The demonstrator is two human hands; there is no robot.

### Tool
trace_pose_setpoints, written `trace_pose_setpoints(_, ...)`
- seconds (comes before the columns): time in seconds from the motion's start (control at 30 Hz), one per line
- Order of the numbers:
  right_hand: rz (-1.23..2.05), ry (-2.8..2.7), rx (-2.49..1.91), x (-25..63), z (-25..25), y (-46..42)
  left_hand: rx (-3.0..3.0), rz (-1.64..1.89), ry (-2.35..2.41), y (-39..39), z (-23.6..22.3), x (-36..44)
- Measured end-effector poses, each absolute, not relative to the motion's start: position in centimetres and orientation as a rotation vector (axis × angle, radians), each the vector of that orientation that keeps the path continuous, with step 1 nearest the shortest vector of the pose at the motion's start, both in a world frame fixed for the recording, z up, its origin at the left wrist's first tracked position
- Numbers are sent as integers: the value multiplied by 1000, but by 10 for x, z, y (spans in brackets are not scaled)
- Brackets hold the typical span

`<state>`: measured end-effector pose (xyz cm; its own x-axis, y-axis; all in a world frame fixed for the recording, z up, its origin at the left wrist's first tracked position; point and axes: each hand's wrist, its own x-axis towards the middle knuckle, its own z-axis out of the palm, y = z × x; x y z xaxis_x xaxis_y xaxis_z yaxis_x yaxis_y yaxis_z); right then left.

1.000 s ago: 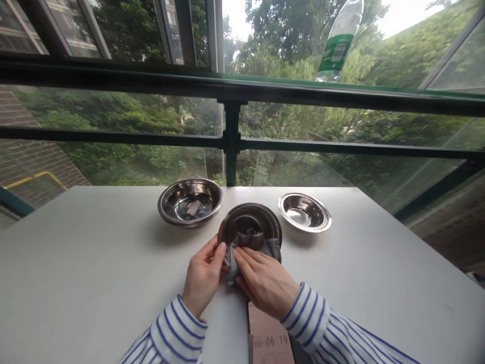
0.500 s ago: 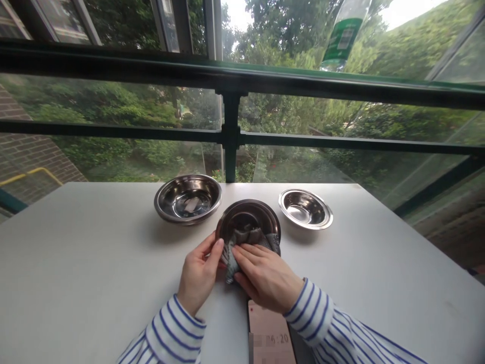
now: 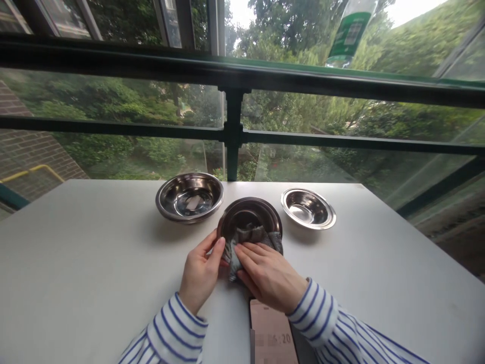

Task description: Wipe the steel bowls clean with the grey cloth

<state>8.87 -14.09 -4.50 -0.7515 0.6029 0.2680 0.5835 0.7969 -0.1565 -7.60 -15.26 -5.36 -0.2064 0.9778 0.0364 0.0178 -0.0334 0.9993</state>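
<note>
A shiny metal bowl is tilted toward me in the middle of the white table. My left hand grips its left rim, thumb on the near side and fingers behind. A grey patterned cloth is draped over the near rim and the inside of the bowl. With its fingers together, my right hand presses the cloth against the bowl's inner wall; the fingertips are partly buried in the folds.
More metal bowls, seemingly stacked, stand behind to the left. A smaller metal bowl is at the right. A phone lies below my right wrist. Beyond the table runs a dark green railing with a green-labelled bottle on top.
The view has shifted slightly, so everything sits a little differently in the picture. Both hands keep nearly the same pose on the bowl and the cloth.
</note>
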Motion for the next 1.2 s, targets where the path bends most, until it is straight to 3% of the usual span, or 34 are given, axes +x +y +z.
trace_pose_setpoints(0.73, 71, -2592, -901, 79, -54, -135, 1004, 1358, 1249, -151, -59, -73)
trace_pose_setpoints(1.2, 217, -2723, -889, 91, -29, -140, 932, 1351, 1360, -152, -54, -78)
